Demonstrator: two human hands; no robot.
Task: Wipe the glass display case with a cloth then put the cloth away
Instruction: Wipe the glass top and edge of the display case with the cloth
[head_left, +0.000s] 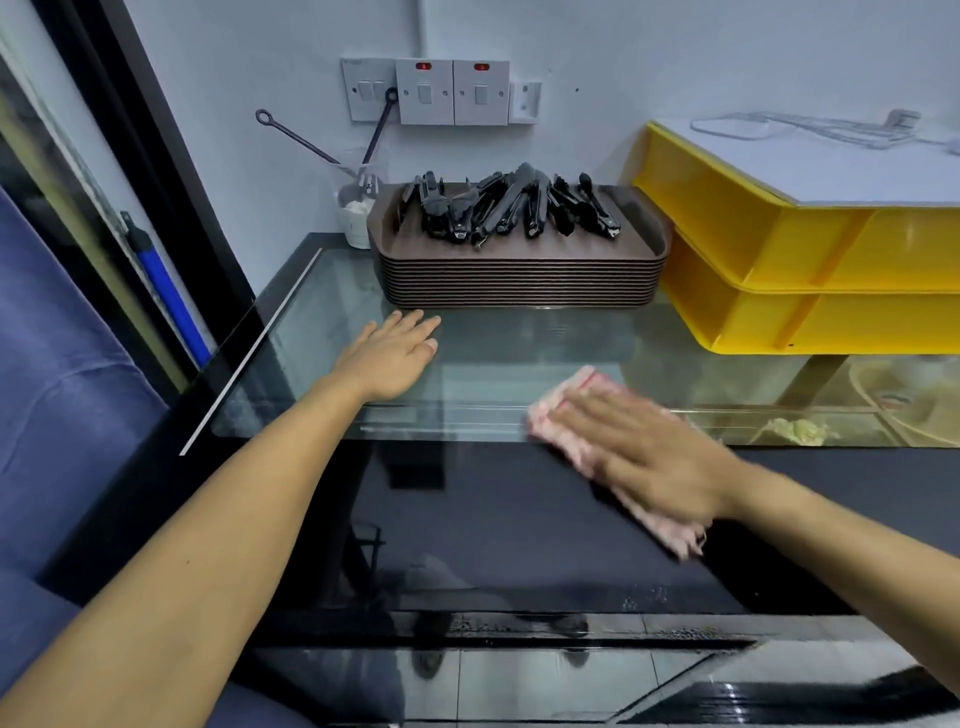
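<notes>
Both hands flat on glass (498, 343).

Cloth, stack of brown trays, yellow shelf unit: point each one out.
pink cloth (563, 402), head view, on the far end that shows beyond the fingers.
stack of brown trays (519, 283), head view, on the front edges.
yellow shelf unit (878, 322), head view, on the lower front panel.

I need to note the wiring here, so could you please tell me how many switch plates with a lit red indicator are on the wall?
2. The left white switch plate with a red light and the right one sit side by side above the stacked brown trays.
</notes>
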